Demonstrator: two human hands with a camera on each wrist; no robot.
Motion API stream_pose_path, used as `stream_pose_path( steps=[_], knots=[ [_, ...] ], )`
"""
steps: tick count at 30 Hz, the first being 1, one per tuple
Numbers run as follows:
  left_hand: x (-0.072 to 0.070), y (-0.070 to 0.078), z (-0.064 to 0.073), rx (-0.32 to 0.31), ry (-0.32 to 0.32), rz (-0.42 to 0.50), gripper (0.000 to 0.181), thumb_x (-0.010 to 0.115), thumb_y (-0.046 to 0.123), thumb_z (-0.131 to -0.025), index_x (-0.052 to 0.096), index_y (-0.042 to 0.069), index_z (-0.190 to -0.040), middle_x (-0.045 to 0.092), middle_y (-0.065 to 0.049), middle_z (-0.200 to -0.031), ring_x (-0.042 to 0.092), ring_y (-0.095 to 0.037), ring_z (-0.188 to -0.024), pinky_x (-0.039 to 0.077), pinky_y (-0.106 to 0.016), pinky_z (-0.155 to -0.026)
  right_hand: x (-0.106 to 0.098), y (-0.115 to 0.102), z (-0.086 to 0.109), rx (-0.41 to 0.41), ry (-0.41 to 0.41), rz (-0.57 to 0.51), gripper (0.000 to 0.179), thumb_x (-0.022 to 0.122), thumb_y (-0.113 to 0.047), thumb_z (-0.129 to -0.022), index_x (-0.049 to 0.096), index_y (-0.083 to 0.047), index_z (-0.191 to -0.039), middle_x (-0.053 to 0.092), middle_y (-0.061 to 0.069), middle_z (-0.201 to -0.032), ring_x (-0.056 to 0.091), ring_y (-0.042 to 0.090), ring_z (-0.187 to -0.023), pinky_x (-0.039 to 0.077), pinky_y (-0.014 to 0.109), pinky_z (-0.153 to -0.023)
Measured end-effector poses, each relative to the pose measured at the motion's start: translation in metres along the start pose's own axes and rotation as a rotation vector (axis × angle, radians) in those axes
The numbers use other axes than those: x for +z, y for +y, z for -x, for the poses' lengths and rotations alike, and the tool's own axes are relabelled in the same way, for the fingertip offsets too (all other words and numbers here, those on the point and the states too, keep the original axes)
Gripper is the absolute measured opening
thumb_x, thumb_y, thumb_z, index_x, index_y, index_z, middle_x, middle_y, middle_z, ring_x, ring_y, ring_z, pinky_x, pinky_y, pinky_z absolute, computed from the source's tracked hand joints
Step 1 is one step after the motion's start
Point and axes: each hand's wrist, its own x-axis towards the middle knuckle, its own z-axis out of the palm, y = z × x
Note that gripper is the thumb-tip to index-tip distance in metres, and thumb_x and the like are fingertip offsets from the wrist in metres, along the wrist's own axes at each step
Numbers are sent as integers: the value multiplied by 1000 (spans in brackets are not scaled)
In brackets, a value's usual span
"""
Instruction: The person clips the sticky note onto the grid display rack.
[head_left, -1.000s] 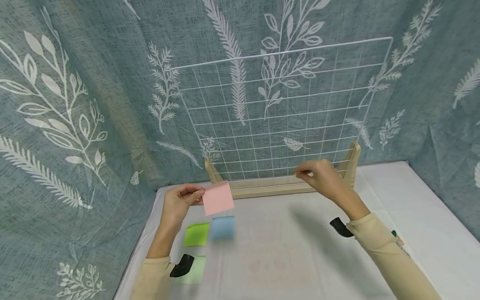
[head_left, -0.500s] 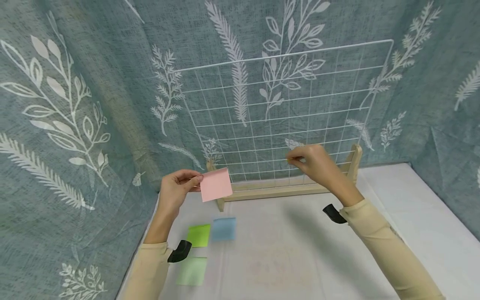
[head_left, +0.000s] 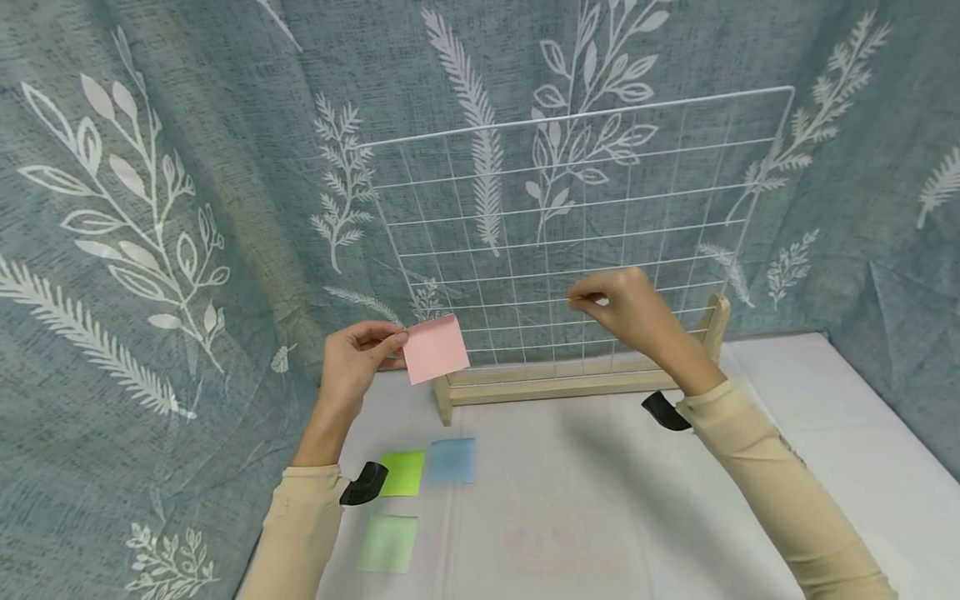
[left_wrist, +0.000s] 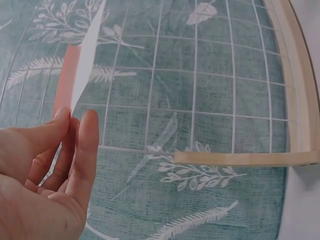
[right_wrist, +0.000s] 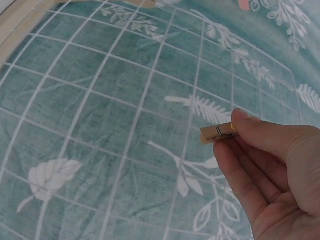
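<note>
My left hand [head_left: 354,362] pinches a pink sticky note [head_left: 436,349] by its side edge, between thumb and fingers. In the left wrist view the note [left_wrist: 80,65] appears nearly edge-on, with a bent strip along it. A small wooden clothespin [right_wrist: 217,132] sits between the thumb and fingertips of my right hand [head_left: 626,308], its jaw end pointing away from the hand. Both hands are raised in front of a white wire grid [head_left: 570,250], which stands upright in a wooden base [head_left: 555,388]. The left hand is by the grid's lower left, the right hand before its lower right half.
On the white table [head_left: 795,433] at the left lie a bright green note [head_left: 402,473], a blue note [head_left: 452,461] and a pale green note [head_left: 387,543]. A blue-green leaf-patterned curtain [head_left: 247,208] hangs behind the grid and along the sides.
Both hands have risen, the left with the pink note and the right with the clothespin. The right hand has also shifted a little left. The head view has tilted slightly.
</note>
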Motion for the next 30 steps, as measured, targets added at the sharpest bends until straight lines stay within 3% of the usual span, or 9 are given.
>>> stream_pose_path(
  steps=[8, 11, 21, 30],
  knots=[
    [0, 15, -14, 48, 2, -14, 20, 69, 7, -92, 67, -8, -105, 67, 5, -80, 66, -11, -73, 62, -31, -69, -4, -4, -21, -40, 0, -7, 11, 75, 5, -82, 76, 3, -93, 74, 14, -90, 72, 25, -80, 60, 33, -74],
    [0, 19, -18, 55, -5, -31, 22, 69, 10, -92, 67, -8, -106, 66, 4, -83, 66, -12, -74, 62, -34, -70, -6, -6, -30, -46, 5, -22, 11, 75, 5, -82, 76, 3, -93, 74, 15, -90, 71, 25, -79, 60, 33, -74],
    [2, 31, -29, 71, -27, -23, 24, 70, 14, -92, 67, -6, -107, 67, 3, -83, 67, -13, -74, 61, -31, -69, -7, -10, -46, -35, -14, -18, 11, 74, 4, -84, 76, 2, -95, 74, 15, -91, 72, 25, -81, 60, 33, -75],
    [3, 42, -40, 104, -18, -44, 26, 71, 18, -91, 69, -4, -107, 67, 3, -85, 65, -15, -74, 61, -29, -67, -10, -10, -66, -15, 29, -48, 9, 75, 4, -83, 76, 4, -92, 74, 17, -91, 72, 27, -80, 61, 34, -73]
  ],
)
